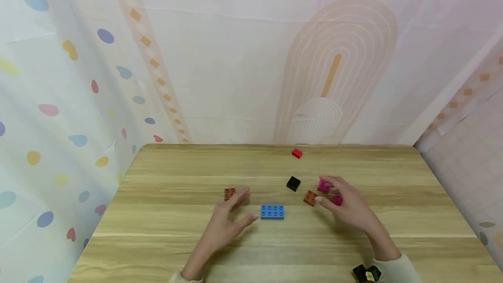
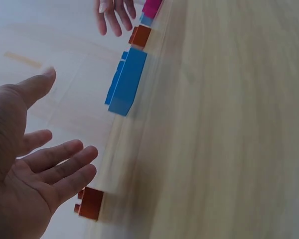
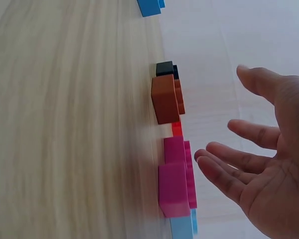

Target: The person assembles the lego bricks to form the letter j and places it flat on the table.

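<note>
Blue brick (image 1: 272, 212): here it lies, studs up, in the gap between the left hand (image 1: 225, 222) and the right hand (image 1: 349, 204), and it's the centre of our dial in the head view.
Left hand: out at 9 o'clock, released, fingers loosely extended, thumb tip just beside the blue end.
Left brown brick (image 1: 229, 192): at 10 o'clock, half tucked behind the left fingers; whether they touch, I can't tell.
Right hand: over at 3 o'clock, released as well, thumb well parted from the fingers, nothing in its grasp.
Right brown brick (image 1: 309, 197): at 2 o'clock, four studs up, right by that thumb tip; contact, again, too close to call.
Upper magenta brick (image 1: 323, 186): 2 o'clock too, a little farther out, partly covered by the right fingers.
Lower magenta brick (image 1: 337, 200): 3 o'clock, showing between thumb and fingers.
Light-blue brick (image 3: 182, 228): look to the right wrist view, peeking out at 6 o'clock from the magenta pair.
Surface (image 1: 165, 213): pale wood grain, carrying the lot.
Black brick (image 1: 293, 183): 1 o'clock, apart from both hands.
Red brick (image 1: 297, 153): 1 o'clock again, much deeper, near the far edge.
Backdrop (image 1: 235, 64): hanging cloth at 12 o'clock, arch print at 1, coloured spots away at 10.
Right sleeve (image 1: 397, 270): pale cuff at 4 o'clock, a black item (image 1: 359, 273) with a yellow patch alongside.
</note>
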The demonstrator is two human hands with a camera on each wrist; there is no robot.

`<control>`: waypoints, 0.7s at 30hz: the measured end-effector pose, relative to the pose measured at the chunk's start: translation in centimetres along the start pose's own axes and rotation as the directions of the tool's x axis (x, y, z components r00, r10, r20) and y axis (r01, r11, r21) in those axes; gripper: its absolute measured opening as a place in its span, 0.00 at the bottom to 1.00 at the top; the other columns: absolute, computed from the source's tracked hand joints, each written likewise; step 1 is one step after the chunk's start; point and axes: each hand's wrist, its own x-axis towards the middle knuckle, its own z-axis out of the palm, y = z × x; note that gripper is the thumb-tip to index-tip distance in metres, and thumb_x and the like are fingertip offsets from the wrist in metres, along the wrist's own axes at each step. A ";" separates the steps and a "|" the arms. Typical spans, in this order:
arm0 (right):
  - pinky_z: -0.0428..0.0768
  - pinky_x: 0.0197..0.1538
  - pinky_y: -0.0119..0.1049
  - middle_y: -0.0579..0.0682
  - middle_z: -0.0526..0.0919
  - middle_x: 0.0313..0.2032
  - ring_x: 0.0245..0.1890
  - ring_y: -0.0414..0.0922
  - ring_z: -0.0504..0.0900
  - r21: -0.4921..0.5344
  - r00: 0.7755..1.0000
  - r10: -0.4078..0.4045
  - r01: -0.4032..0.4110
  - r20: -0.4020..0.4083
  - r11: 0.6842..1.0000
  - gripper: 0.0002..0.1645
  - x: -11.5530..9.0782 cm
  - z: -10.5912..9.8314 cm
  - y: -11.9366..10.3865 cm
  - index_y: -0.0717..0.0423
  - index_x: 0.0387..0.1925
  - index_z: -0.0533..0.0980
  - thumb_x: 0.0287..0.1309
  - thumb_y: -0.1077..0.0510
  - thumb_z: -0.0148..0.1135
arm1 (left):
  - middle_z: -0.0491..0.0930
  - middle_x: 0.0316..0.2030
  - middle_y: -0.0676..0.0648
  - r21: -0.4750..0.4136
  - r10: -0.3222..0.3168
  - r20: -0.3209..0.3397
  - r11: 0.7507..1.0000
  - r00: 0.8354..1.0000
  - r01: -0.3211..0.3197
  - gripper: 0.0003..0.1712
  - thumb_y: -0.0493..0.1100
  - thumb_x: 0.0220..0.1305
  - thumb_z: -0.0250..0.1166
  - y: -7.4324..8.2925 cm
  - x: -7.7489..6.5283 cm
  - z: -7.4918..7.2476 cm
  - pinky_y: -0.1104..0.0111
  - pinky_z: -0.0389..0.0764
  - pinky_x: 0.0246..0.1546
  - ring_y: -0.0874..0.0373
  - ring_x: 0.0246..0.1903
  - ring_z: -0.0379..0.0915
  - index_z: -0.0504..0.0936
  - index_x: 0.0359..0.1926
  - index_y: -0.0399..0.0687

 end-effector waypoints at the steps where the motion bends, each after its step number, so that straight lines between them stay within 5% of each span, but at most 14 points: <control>1: 0.83 0.57 0.56 0.58 0.80 0.60 0.56 0.57 0.82 -0.011 1.000 -0.007 0.007 -0.005 1.000 0.36 0.1 0.1 -0.1 0.58 0.70 0.70 0.67 0.47 0.68 | 0.81 0.61 0.36 -0.008 -0.002 -0.001 1.000 1.000 0.002 0.43 0.46 0.59 0.77 0.0 0.1 0.2 0.56 0.76 0.65 0.46 0.61 0.80 0.71 0.71 0.40; 12: 0.85 0.51 0.47 0.56 0.84 0.52 0.51 0.51 0.83 -0.013 1.000 -0.011 0.012 0.020 1.000 0.34 0.4 0.6 -0.4 0.63 0.66 0.73 0.66 0.50 0.69 | 0.84 0.56 0.40 -0.069 -0.048 -0.004 0.997 0.999 0.048 0.33 0.42 0.57 0.78 -0.3 0.8 1.9 0.57 0.78 0.64 0.46 0.58 0.80 0.79 0.64 0.42; 21: 0.84 0.52 0.47 0.55 0.85 0.54 0.51 0.50 0.83 -0.040 0.998 0.012 -0.010 0.064 0.999 0.31 1.1 0.9 -1.0 0.63 0.64 0.75 0.65 0.53 0.70 | 0.85 0.56 0.47 -0.022 -0.099 0.016 0.995 0.995 0.100 0.31 0.42 0.57 0.78 -0.4 1.2 2.6 0.53 0.76 0.65 0.51 0.59 0.79 0.82 0.62 0.47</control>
